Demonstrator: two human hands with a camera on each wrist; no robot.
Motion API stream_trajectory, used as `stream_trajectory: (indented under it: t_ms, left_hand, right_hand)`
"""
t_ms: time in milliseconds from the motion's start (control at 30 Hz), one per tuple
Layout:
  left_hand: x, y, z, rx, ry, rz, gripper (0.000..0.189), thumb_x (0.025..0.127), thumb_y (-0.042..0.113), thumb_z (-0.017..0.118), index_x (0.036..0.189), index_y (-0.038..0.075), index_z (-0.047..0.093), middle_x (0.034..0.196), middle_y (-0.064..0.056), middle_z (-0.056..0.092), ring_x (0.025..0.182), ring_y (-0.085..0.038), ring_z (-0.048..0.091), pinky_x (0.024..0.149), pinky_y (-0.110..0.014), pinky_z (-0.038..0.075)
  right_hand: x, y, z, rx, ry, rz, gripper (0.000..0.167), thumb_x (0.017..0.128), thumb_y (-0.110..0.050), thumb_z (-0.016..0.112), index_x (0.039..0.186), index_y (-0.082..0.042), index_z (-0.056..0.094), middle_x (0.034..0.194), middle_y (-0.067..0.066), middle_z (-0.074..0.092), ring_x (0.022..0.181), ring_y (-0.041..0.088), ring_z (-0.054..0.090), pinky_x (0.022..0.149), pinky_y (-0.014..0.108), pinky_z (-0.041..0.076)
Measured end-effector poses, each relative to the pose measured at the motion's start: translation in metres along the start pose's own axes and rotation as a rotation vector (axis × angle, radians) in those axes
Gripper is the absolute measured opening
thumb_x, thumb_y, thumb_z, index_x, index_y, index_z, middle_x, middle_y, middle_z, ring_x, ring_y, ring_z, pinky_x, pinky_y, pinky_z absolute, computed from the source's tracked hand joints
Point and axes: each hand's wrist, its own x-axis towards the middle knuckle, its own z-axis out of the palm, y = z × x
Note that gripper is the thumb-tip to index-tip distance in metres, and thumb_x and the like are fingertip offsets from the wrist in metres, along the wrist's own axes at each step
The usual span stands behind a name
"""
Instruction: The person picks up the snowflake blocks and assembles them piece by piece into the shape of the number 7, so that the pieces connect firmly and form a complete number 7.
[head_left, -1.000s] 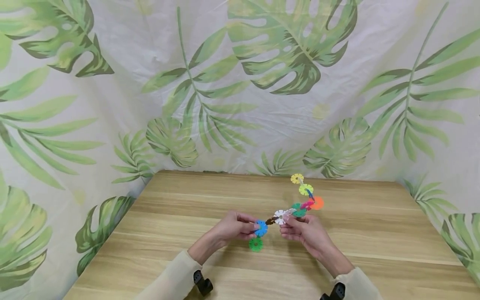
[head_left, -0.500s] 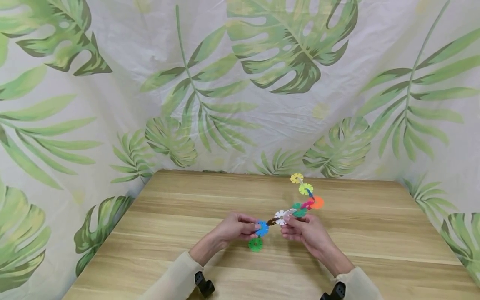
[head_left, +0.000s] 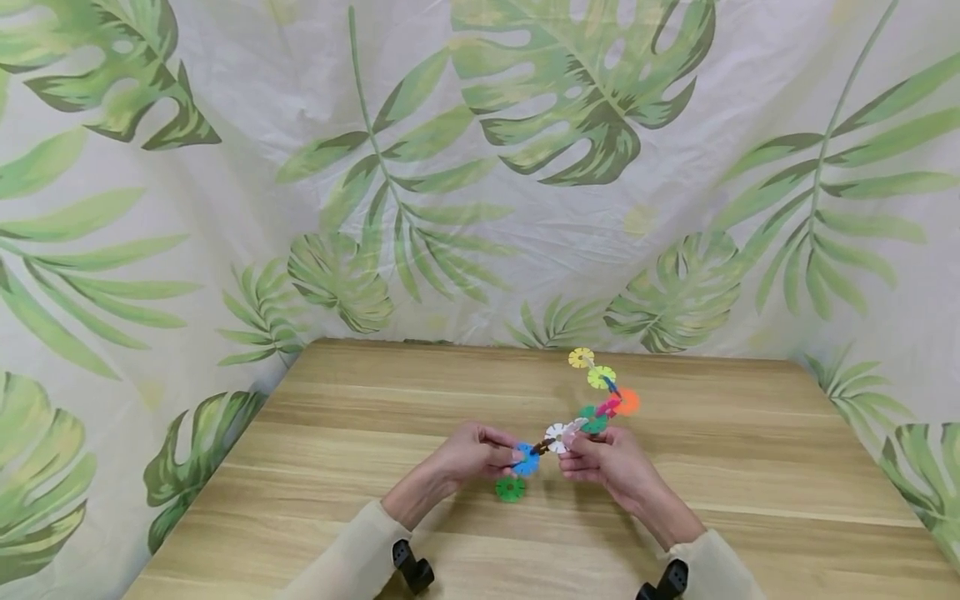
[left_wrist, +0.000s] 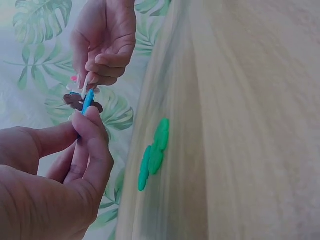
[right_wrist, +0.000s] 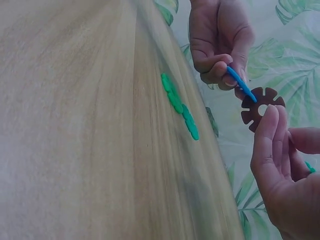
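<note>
Between finger and thumb, my left hand (head_left: 474,456) pinches a blue slotted plastic disc (head_left: 528,460). Its edge meets a brown disc (right_wrist: 270,93); how deep the slots sit in each other I cannot tell. My right hand (head_left: 621,467) pinches a pale disc beside a white one (head_left: 556,437), part of a joined chain. Beyond the fingers the chain runs on through a teal disc (head_left: 596,422), a pink one, an orange disc (head_left: 626,402), a dark blue one, a lime disc (head_left: 601,377) and a yellow disc (head_left: 581,357) at its far end.
Two green pieces (left_wrist: 160,145) lie touching on the wooden table (head_left: 360,417); from the head view a green disc (head_left: 511,489) shows just below the blue disc. A leaf-print cloth (head_left: 420,250) hangs behind the table's back edge.
The far end of the chain has swung slightly left, and the blue disc has shifted a little right and down. Both hands keep their pinch.
</note>
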Motion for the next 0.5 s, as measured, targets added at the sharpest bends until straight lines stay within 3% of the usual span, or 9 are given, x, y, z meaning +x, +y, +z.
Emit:
stream_trajectory:
  t_ms: [233, 500]
  left_hand:
    - [0.0025, -0.0033, 0.0011, 0.014, -0.026, 0.003, 0.024, 0.096, 0.000, 0.071, 0.119, -0.007, 0.074, 0.087, -0.004, 0.078, 0.069, -0.009, 0.070, 0.068, -0.018, 0.061]
    - [0.0045, -0.0038, 0.0042, -0.012, -0.023, 0.003, 0.026, 0.096, 0.002, 0.071, 0.120, -0.008, 0.073, 0.091, -0.005, 0.077, 0.070, -0.009, 0.070, 0.069, -0.018, 0.061]
  right_hand:
    - [-0.0021, -0.0029, 0.0024, -0.029, -0.011, -0.014, 0.024, 0.102, -0.006, 0.065, 0.115, 0.014, 0.063, 0.084, 0.006, 0.078, 0.076, 0.013, 0.077, 0.079, 0.033, 0.067]
    - [-0.0029, 0.0026, -0.0024, 0.012, -0.035, -0.007, 0.015, 0.102, -0.006, 0.066, 0.108, 0.007, 0.066, 0.083, 0.005, 0.079, 0.077, 0.014, 0.077, 0.079, 0.032, 0.067]
